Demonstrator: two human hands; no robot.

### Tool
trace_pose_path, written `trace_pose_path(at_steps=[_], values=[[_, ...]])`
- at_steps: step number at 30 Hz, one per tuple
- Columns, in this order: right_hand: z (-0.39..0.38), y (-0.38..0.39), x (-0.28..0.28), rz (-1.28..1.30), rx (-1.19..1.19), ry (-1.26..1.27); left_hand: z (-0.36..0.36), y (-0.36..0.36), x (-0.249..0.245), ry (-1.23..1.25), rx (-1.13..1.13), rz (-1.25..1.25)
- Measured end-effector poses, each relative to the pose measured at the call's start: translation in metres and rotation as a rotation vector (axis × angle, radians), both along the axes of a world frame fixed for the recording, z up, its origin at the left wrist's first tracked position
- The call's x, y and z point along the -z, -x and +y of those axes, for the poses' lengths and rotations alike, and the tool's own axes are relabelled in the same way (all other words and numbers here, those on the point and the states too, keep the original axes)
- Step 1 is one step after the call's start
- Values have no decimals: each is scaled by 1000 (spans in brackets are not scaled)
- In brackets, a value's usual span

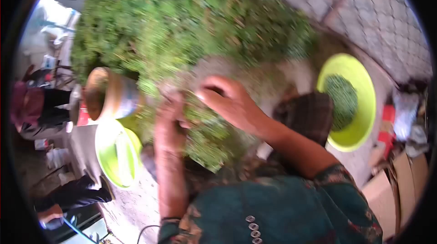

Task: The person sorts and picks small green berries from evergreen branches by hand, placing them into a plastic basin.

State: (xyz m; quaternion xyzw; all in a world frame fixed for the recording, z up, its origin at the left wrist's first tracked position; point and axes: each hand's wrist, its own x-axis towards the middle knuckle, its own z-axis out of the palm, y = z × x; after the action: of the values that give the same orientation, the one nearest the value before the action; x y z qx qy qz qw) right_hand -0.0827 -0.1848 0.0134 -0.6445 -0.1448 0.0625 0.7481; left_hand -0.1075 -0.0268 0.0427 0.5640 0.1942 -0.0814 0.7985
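Observation:
Green leafy plant stems [207, 139] lie across my lap, blurred by motion. My left hand [172, 116] is closed around part of these stems. Close to its right, my right hand [230, 100] is curled with thumb and fingertips together over the greenery; what it pinches is too blurred to make out. Beyond both hands spreads a large heap of the same feathery green plants [168, 21]. At my right knee stands a yellow-green tub [365, 89] holding many small green pieces [340, 100], too small to name.
A second yellow-green tub [102, 153] is at my left, beside a tipped brown bucket [114, 94]. Chain-link fencing [373, 21] borders the upper right. Cardboard [382, 194] lies at lower right. Other people's legs [75, 194] show at the left.

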Motion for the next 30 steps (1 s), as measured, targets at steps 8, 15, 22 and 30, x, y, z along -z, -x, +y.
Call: trace_pose_path(at_steps=[8, 15, 22, 30], values=[[8, -7, -3, -67, 103, 152, -8, 1, 28, 109, 11, 4], [16, 0, 0, 61, 81, 171, 2, 4, 49, -38, 19, -107], [22, -14, 14, -101, 304, 59, -8, 8, 7, -215, -30, -4], [37, -18, 65, 490, 369, -234, -26, 21, 24, -351, -170, -72]])
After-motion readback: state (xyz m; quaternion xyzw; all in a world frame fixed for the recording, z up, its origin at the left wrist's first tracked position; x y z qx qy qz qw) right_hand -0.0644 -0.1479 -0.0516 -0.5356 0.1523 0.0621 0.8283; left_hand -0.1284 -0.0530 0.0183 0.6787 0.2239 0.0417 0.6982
